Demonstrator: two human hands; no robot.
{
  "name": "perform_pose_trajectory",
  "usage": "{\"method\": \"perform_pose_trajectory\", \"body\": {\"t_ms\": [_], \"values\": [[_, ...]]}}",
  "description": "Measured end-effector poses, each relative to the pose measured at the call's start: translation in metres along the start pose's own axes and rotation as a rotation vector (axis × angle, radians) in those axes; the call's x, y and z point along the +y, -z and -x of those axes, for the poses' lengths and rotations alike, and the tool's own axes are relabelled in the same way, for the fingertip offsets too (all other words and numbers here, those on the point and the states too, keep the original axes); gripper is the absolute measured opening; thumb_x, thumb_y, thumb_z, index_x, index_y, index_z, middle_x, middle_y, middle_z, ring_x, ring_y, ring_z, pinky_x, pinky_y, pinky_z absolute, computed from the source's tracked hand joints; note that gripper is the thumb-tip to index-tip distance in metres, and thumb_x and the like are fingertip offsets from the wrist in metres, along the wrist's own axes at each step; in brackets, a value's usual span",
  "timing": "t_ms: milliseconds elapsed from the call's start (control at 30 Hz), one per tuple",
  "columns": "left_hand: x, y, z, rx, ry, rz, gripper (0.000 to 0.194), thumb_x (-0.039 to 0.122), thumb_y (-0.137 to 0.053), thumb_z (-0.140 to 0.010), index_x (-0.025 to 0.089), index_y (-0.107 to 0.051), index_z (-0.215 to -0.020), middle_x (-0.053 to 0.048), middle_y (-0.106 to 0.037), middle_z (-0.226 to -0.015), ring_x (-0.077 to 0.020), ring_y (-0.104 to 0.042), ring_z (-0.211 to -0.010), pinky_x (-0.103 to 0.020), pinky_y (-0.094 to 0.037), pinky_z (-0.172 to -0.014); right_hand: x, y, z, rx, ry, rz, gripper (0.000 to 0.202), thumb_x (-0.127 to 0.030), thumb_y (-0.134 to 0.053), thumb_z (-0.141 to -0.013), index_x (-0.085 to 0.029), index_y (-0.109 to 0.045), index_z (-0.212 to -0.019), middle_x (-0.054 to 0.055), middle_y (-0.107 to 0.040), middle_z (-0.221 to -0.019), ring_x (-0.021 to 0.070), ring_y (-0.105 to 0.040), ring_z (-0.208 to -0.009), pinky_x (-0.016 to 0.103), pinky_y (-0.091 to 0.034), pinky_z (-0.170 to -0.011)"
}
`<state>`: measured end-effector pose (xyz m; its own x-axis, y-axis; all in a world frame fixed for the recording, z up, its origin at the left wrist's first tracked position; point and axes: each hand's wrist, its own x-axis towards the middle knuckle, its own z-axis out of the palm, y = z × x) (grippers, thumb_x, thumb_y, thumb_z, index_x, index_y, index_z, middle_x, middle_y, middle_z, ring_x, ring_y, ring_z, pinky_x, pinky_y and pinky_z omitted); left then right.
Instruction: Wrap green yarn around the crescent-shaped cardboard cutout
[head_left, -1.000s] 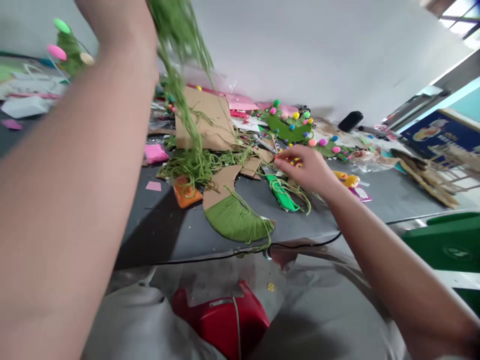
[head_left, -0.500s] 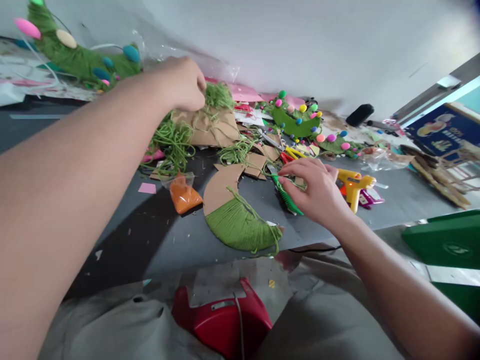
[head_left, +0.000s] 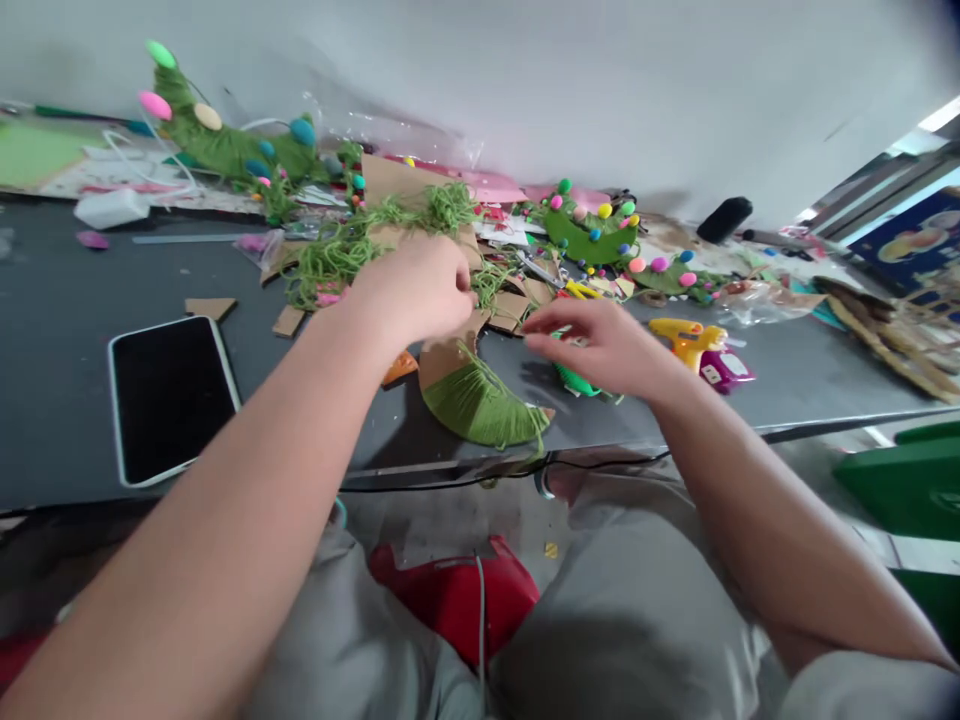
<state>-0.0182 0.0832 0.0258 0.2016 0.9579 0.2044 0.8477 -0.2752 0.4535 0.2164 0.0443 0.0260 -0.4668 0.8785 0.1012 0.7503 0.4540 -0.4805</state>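
A cardboard crescent, mostly wrapped in green yarn, lies near the table's front edge. My left hand is over the upper end of the crescent, its fingers curled together; what they hold, if anything, is too small to tell. Fingers apart, my right hand hovers above the green-handled cutter, right of the crescent. Loose green yarn and cardboard scraps lie behind the hands. An orange packet is partly hidden by my left forearm.
A phone lies at the left. A yellow glue gun rests at the right beside a purple packet. Finished green crescents with colored balls stand along the wall. A green bin is at the lower right.
My left hand has moved from the yarn pile at the back down and right toward the crescent. My right hand's fingers are spread wider. The view has shifted, bringing the phone into sight.
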Motion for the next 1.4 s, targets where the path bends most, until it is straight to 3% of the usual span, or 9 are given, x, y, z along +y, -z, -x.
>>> {"method": "perform_pose_trajectory", "body": {"t_ms": [67,167,333,567,800,967,1167,1267,1400], "values": [[-0.001,0.001,0.028,-0.067,0.029,-0.008,0.011,0.027,-0.070,-0.079,0.022,-0.077,-0.085,-0.004,-0.073,-0.077,-0.0237,-0.066,-0.069,-0.040,-0.053,-0.071,-0.015,-0.016,-0.003,-0.197,-0.032,-0.038,0.031,-0.043,-0.058,-0.093,-0.019,-0.076,-0.100,0.007,-0.076,-0.097,0.0207,-0.068,-0.085,0.032,-0.049,-0.077],[-0.006,-0.002,0.064,-0.033,0.032,0.072,0.014,0.028,-0.062,-0.086,0.024,-0.075,-0.086,-0.004,-0.074,-0.080,-0.0229,-0.067,-0.070,-0.036,-0.050,-0.066,-0.022,-0.040,-0.011,-0.271,-0.154,-0.039,0.034,-0.048,-0.060,-0.092,-0.017,-0.073,-0.089,0.006,-0.073,-0.085,0.0164,-0.062,-0.071,0.028,-0.042,-0.065],[-0.011,-0.016,0.103,-0.073,0.086,0.101,0.012,0.032,-0.060,-0.089,0.025,-0.068,-0.083,-0.002,-0.073,-0.076,-0.0221,-0.065,-0.065,-0.035,-0.045,-0.058,-0.013,-0.052,-0.014,-0.200,-0.169,-0.134,0.021,-0.033,-0.063,-0.089,-0.016,-0.066,-0.078,0.001,-0.064,-0.072,0.0115,-0.052,-0.064,0.025,-0.037,-0.060],[-0.006,-0.032,0.134,-0.101,0.145,-0.078,0.022,0.045,-0.053,-0.094,0.024,-0.059,-0.100,-0.010,-0.072,-0.105,-0.0317,-0.070,-0.081,-0.042,-0.045,-0.058,-0.009,-0.054,0.003,-0.103,-0.286,-0.448,0.026,-0.042,-0.062,-0.089,-0.017,-0.063,-0.083,0.001,-0.065,-0.073,0.0128,-0.055,-0.063,0.026,-0.042,-0.058],[-0.005,-0.042,0.142,-0.055,0.178,0.025,0.038,0.044,-0.055,-0.094,0.022,-0.049,-0.125,-0.014,-0.062,-0.120,-0.0321,-0.068,-0.095,-0.042,-0.052,-0.064,-0.024,-0.082,0.012,0.075,-0.280,-0.591,0.026,-0.043,-0.065,-0.090,-0.017,-0.064,-0.085,0.000,-0.063,-0.077,0.0106,-0.050,-0.062,0.024,-0.041,-0.056],[-0.004,-0.052,0.141,0.128,0.095,0.261,0.048,0.034,-0.064,-0.092,0.021,-0.046,-0.134,-0.014,-0.056,-0.129,-0.0296,-0.060,-0.111,-0.044,-0.053,-0.088,-0.033,-0.096,0.026,0.272,-0.213,-0.668,0.016,-0.033,-0.065,-0.092,-0.017,-0.063,-0.089,0.006,-0.068,-0.104,0.0115,-0.059,-0.075,0.023,-0.050,-0.066],[0.003,-0.055,0.137,0.348,0.256,0.714,0.068,0.033,-0.077,-0.083,0.026,-0.046,-0.143,-0.011,-0.050,-0.143,-0.0218,-0.061,-0.104,-0.034,-0.054,-0.081,-0.037,-0.091,0.038,0.377,-0.095,-0.624,0.010,-0.025,-0.063,-0.095,-0.019,-0.061,-0.087,0.005,-0.066,-0.102,0.0116,-0.059,-0.080,0.022,-0.048,-0.064],[0.005,-0.052,0.133,0.335,0.364,0.904,0.067,0.036,-0.082,-0.078,0.025,-0.054,-0.137,-0.008,-0.061,-0.127,-0.0170,-0.061,-0.089,-0.029,-0.052,-0.073,-0.039,-0.090,0.041,0.430,-0.069,-0.598,0.007,-0.022,-0.062,-0.095,-0.019,-0.061,-0.089,0.004,-0.065,-0.100,0.0105,-0.058,-0.077,0.022,-0.046,-0.061],[0.002,-0.047,0.129,0.228,0.417,0.927,0.043,0.043,-0.082,-0.078,0.022,-0.068,-0.113,-0.002,-0.067,-0.091,-0.0153,-0.060,-0.076,-0.027,-0.049,-0.067,-0.041,-0.092,0.040,0.449,-0.075,-0.593,0.007,-0.022,-0.061,-0.096,-0.019,-0.061,-0.089,0.002,-0.063,-0.097,0.0083,-0.054,-0.070,0.021,-0.044,-0.058]]}}
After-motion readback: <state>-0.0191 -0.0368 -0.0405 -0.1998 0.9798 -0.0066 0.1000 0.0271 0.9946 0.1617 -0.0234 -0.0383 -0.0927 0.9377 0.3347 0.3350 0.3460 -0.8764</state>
